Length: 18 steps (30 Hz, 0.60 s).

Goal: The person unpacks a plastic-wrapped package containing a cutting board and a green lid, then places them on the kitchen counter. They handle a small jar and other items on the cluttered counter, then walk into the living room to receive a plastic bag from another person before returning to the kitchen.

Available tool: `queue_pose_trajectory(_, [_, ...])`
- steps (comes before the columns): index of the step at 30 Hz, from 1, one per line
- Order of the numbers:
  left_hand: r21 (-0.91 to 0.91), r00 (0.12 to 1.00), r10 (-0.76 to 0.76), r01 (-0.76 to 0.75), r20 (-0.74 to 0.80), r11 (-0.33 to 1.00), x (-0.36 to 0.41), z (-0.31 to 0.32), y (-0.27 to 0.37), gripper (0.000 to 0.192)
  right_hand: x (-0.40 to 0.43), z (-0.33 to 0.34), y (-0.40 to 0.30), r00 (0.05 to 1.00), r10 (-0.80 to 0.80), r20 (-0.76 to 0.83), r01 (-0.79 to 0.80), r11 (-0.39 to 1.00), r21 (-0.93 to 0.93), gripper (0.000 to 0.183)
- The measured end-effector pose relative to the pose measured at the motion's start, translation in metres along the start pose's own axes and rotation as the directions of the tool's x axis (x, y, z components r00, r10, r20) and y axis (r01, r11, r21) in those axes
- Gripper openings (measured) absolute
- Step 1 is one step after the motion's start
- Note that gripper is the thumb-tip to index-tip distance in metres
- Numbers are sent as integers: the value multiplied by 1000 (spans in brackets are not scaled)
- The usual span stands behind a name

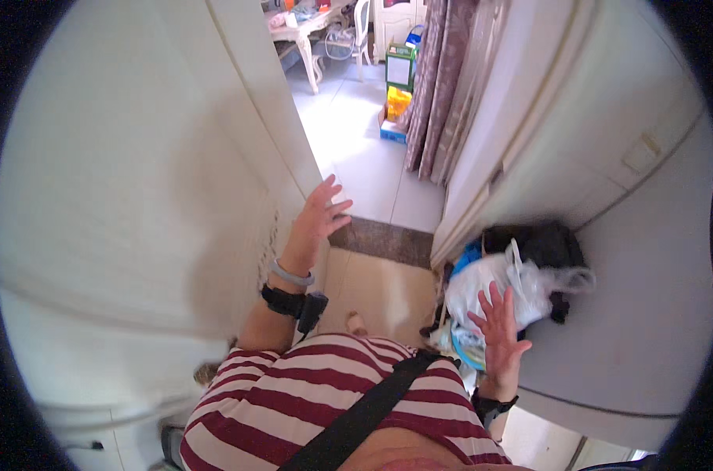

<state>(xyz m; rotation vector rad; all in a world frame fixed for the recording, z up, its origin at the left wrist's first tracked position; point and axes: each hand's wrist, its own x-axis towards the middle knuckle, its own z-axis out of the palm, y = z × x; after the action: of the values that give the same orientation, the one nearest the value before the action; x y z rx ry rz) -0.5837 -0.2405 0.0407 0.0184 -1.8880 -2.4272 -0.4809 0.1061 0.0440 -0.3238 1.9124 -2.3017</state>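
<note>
My left hand (321,215) is raised before the doorway, its fingers spread and holding nothing. A grey bangle (290,274) and a black strap with a small device (312,309) sit on that wrist. My right hand (499,332) is held up with the fingers apart, empty, in front of a white plastic bag (480,282); whether it touches the bag cannot be told. A black wristband (494,406) is on the right wrist. Behind the bag is a dark bundle (539,241), and under it a blue-rimmed container (467,353).
A pale wall (127,176) rises at the left and a grey panel (621,294) stands at the right. Across the doorway lies a dark threshold (386,240). Beyond are a patterned curtain (441,88), a green box (399,65), a white table (304,41) and a chair (362,29).
</note>
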Motion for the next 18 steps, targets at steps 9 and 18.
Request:
queue_pose_trajectory(9, [10,997,-54,53,62,999,181,-56,1,68,169,30,32,997,-43,-70,42,999,-16,107])
queue_pose_trajectory(18, [-3,993,15,-16,-120,1000,384,-114,-19,73,402,0,103,1000,-24,-7,24,1000,3,105])
